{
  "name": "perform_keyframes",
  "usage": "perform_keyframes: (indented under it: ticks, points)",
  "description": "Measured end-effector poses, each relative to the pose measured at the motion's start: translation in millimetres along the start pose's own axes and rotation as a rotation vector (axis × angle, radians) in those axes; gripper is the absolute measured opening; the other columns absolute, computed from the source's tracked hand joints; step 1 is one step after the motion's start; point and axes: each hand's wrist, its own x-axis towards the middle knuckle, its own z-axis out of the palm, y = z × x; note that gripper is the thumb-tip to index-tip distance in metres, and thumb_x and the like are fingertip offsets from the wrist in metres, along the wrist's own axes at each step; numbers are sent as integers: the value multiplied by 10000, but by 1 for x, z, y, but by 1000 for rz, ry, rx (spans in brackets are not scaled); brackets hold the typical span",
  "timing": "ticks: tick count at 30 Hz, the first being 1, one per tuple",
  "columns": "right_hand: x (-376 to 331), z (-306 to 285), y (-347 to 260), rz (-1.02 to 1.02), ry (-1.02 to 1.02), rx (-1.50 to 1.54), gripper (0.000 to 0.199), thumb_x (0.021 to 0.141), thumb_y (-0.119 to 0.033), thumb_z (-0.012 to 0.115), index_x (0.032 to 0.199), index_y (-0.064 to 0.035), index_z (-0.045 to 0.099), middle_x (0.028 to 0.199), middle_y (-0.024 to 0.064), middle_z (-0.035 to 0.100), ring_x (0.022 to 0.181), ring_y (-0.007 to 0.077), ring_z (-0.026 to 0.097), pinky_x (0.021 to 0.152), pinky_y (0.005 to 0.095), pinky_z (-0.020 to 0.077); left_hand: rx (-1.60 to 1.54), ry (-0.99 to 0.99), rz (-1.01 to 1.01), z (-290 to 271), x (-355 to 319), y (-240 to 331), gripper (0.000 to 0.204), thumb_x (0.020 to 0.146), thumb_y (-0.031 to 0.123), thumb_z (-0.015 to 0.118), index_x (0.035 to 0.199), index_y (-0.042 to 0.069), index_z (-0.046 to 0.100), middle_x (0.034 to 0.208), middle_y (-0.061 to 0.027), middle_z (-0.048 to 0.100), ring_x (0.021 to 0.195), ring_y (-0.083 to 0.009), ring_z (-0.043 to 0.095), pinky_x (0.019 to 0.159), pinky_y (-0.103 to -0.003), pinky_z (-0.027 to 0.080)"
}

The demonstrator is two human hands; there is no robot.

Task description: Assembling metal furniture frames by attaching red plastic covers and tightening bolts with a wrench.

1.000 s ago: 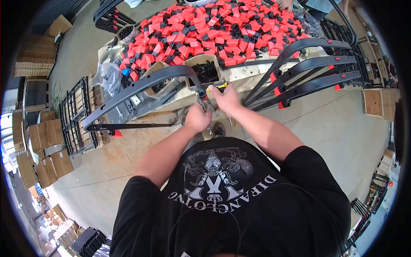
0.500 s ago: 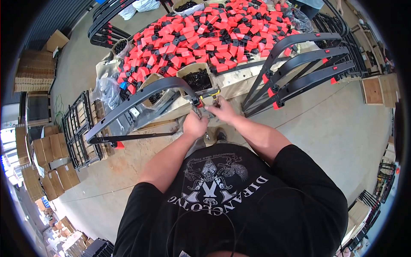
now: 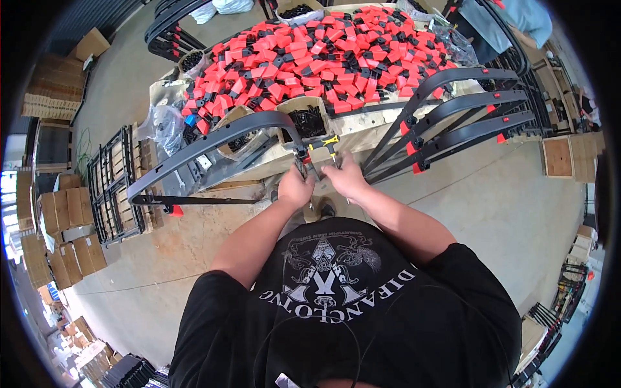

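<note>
My left hand (image 3: 296, 187) is closed round a slim silvery hand tool (image 3: 312, 171), perhaps a wrench, at the near end of a curved black metal frame (image 3: 213, 137). A small red piece (image 3: 306, 160) shows at that end, just above my fingers. To the right, my right hand (image 3: 347, 177) grips the shaft of a T-handle hex key; its yellow-and-black handle (image 3: 323, 142) points away from me, beside the frame end. Fingers of the right hand are partly blurred. Behind the handle stands a box of small black parts (image 3: 305, 123).
Red-and-black plastic pieces (image 3: 310, 61) are heaped on the workbench (image 3: 362, 120). Several more curved frames (image 3: 466, 102) lean at the right. A wrench (image 3: 181, 180) and plastic bag (image 3: 165, 129) lie at the left. Another person (image 3: 524, 22) stands beyond, far right. Cartons (image 3: 68, 210) are stacked left.
My right hand has moved slightly right and nearer me, off the handle and along the shaft. The yellow-and-black handle now shows in full. My left hand stays at the frame end.
</note>
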Motion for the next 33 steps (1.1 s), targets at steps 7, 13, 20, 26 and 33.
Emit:
perform_keyframes:
  ticks: [7, 13, 20, 26, 33]
  points:
    - [4, 9, -41, -281, 245, -140, 708, 809, -211, 736, 1433, -74, 431, 1005, 266, 686, 875, 360, 699, 783, 421, 538, -319, 184, -148, -67, -37, -62, 289, 845, 209, 681, 980, -29, 589, 789, -148, 665, 708, -222, 626, 696, -384, 520]
    - [26, 18, -35, -351, 250, -243, 622, 741, -299, 807, 1264, -68, 562, 1066, 242, 684, 1029, 385, 671, 895, 430, 525, -648, 274, -438, -114, -39, -155, 167, 823, 71, 667, 955, 0, 591, 739, -9, 556, 673, -120, 546, 575, -327, 433]
    - [29, -21, 12, 9, 380, -271, 924, 711, -467, 863, 1370, 48, 470, 1249, 276, 648, 1154, 365, 645, 978, 410, 508, -667, 381, -405, -153, 26, -250, 545, 819, 106, 683, 1327, -49, 560, 965, -118, 701, 749, -166, 656, 640, -328, 530]
    - [-27, 40, 80, 227, -87, -588, 674, 764, -405, 823, 1317, -73, 626, 1127, 179, 714, 998, 296, 692, 876, 382, 544, 99, 379, -257, -170, 38, -243, 711, 835, 220, 693, 1446, -38, 437, 1025, -252, 697, 955, -406, 693, 853, -476, 561]
    - [-4, 249, -32, 344, -621, -206, 406, 901, -245, 726, 1257, -71, 638, 1038, 56, 703, 839, 155, 644, 597, 295, 490, -51, -135, 1, -201, -96, -256, 515, 849, 264, 684, 1269, -13, 573, 1074, -249, 694, 1030, -395, 681, 910, -455, 546]
